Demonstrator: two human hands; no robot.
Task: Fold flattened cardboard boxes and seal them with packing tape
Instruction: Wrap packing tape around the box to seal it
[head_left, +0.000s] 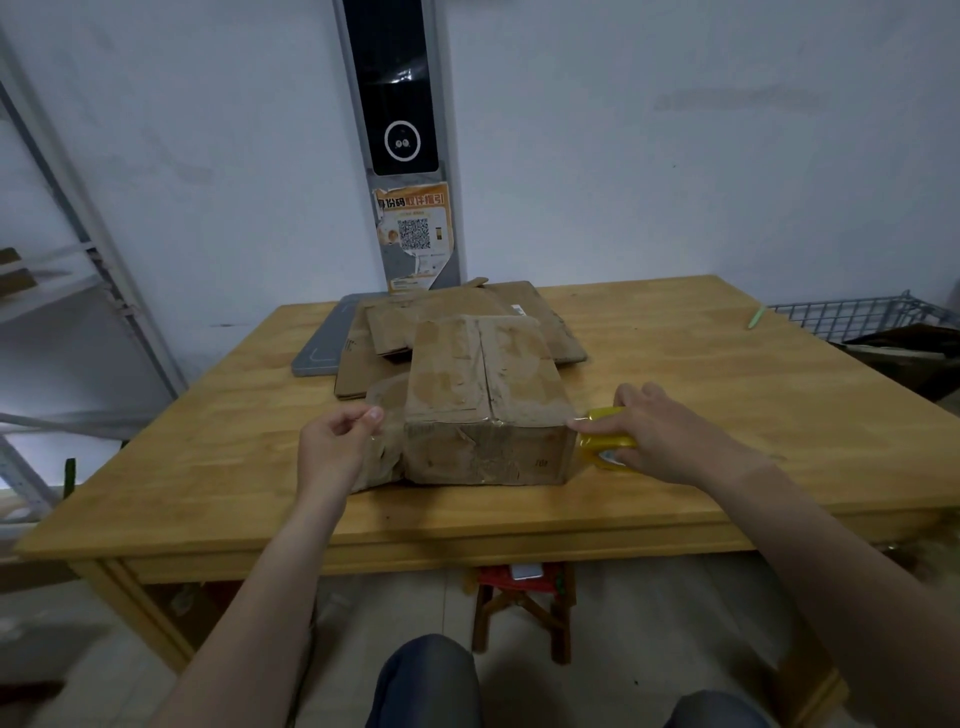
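Observation:
A worn brown cardboard box (483, 405) stands folded on the wooden table (701, 374), its top flaps closed along a middle seam. My right hand (660, 431) grips a yellow roll of packing tape (605, 441) at the box's near right corner. A clear strip of tape runs from the roll across the box's front face. My left hand (337, 441) pinches the end of that strip at the box's near left corner, where a loose flap sticks out. Several flattened cardboard boxes (467, 317) lie stacked behind the folded one.
A grey flat device (322, 348) lies at the table's back left beside the flat cardboard. A green pen (756, 316) lies at the far right. A metal shelf frame (78, 260) stands left, a wire rack (852, 314) right. A red stool (524, 597) is under the table.

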